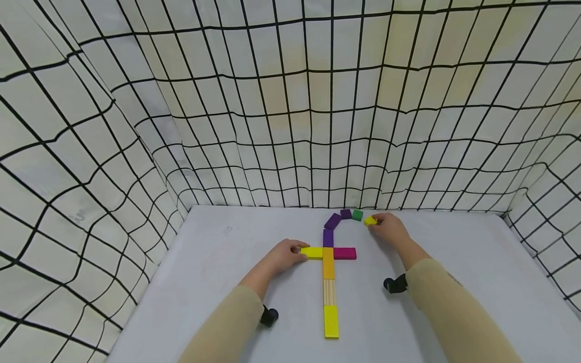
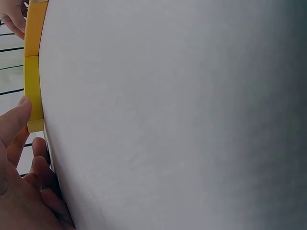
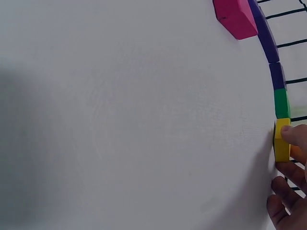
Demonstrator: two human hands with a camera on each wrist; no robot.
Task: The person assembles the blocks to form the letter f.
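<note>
Wooden blocks lie in a cane-like figure on the white table. My left hand (image 1: 285, 255) pinches the outer end of a long yellow block (image 1: 312, 253), whose other end meets an orange block (image 1: 328, 263). Across from it lies a magenta block (image 1: 345, 253). Upward from there run a purple block (image 1: 328, 238), a tilted purple one (image 1: 333, 221), a small dark purple one (image 1: 346, 214) and a green one (image 1: 357, 215). My right hand (image 1: 391, 229) pinches a small yellow block (image 3: 282, 143) just past the green one, thumb on its near face.
Below the orange block are a plain wood piece (image 1: 329, 292) with lengthwise lines and another long yellow block (image 1: 331, 321). Black netting (image 1: 290, 126) stands along the back and sides of the table (image 1: 227, 282). Black wrist cameras (image 1: 270, 317) sit at both sleeves.
</note>
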